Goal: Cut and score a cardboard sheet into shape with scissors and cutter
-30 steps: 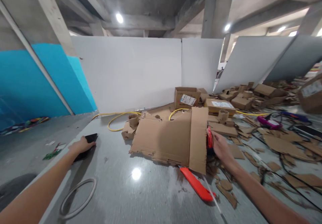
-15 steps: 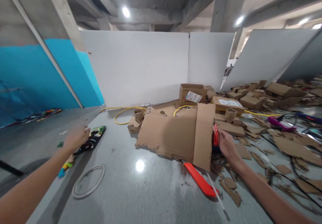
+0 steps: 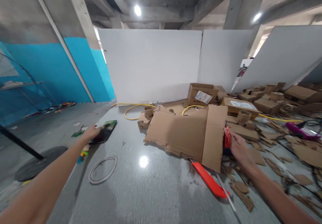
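Observation:
My left hand point(image 3: 91, 133) is at the left table edge, fingers bent together against the near left side of a flat dark device point(image 3: 107, 131) with a glossy, partly green face. Whether they grip anything is hidden. On the right, my right hand point(image 3: 237, 147) is closed on a red-handled tool point(image 3: 227, 137), upright beside the cardboard sheet's right edge; its lower part is hidden. That torn, creased cardboard sheet point(image 3: 181, 133) lies across the table's middle. A red utility knife point(image 3: 210, 180) rests in front of it, its tip by the sheet's edge, with a thin clear rod point(image 3: 228, 197) alongside.
A pale cable ring point(image 3: 103, 170) lies at front left. Behind the sheet are a yellow cable point(image 3: 130, 111), an open carton point(image 3: 202, 95) and a small cardboard piece point(image 3: 144, 120). Cardboard scraps point(image 3: 243, 192), cables and a purple tool point(image 3: 302, 130) crowd the right. A white partition point(image 3: 153, 63) stands behind.
The camera view has turned left, so the scene sits further right. My left hand has moved against the dark device, whose face looks different. My right hand stays on the red-handled tool.

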Motion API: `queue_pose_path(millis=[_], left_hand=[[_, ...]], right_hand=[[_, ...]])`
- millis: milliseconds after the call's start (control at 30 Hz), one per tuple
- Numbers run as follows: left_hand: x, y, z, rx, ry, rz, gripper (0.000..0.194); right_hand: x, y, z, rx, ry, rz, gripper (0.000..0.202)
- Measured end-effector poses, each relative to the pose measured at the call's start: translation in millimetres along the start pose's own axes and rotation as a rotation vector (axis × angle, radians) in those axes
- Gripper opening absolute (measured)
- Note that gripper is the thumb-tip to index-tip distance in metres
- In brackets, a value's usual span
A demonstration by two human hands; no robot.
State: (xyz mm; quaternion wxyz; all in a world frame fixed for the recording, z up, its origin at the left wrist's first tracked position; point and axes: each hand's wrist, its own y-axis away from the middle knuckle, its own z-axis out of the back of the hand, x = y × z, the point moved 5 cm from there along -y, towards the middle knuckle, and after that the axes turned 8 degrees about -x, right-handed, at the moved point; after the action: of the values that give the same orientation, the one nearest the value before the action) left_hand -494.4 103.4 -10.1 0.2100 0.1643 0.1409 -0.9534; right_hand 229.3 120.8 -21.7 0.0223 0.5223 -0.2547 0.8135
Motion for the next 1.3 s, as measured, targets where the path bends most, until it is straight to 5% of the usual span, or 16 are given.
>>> queue_pose_path(millis=[300, 933, 1167, 1300], left_hand=[[21, -31, -22.8, -0.093, -0.005, 0.377, 0.039], [51, -43, -29.6, -0.096, 0.168, 0.349, 0.04], [53, -32, -29.3, 0.027, 0.297, 0.326, 0.038], [50, -38, -33.6, -0.091, 0.213, 0.373, 0.038]], right_hand=[[20, 5, 5, -0.04, 0.128, -0.02, 0.062], [9, 0, 4, -0.016, 0.075, 0.014, 0.058], [10, 1, 3, -0.036, 0.031, 0.01, 0.057], [9, 1, 2, -0.016, 0.009, 0.021, 0.056]])
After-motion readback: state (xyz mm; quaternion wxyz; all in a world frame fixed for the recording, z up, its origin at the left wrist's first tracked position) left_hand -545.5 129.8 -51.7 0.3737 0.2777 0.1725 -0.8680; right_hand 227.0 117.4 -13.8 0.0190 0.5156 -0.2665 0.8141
